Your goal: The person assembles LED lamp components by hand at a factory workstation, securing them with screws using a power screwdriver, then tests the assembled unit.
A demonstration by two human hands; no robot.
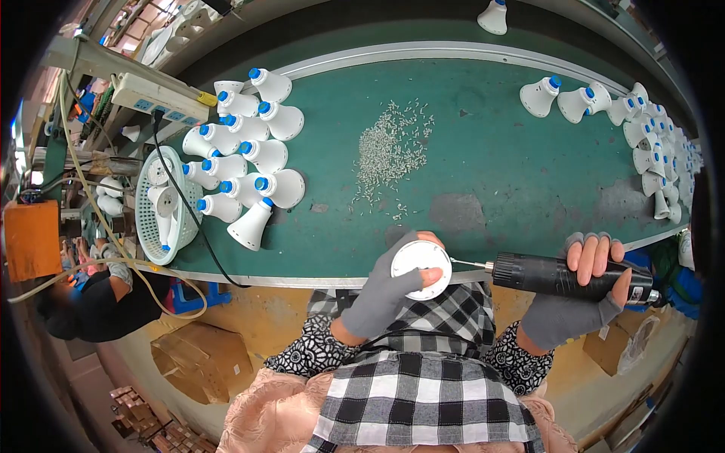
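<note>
Presently, lower centre of frame, our left hand point(381, 296) clamps the white round-faced housing point(410, 260); rightward, the bit point(470, 263) points toward its rim, the black electric screwdriver point(532, 274) wrapped by our right hand point(587, 306). We should brace firmly, bit aligned.

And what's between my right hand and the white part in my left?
The front of the power driver and its bit, in the head view.

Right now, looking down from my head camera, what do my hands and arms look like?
Your left hand and right hand each wear a grey fingerless glove. The left sleeve and right sleeve are black with a white, flower-like pattern. Higher up, pale pink fabric shows. I can't make out any markings on the gloves.
</note>
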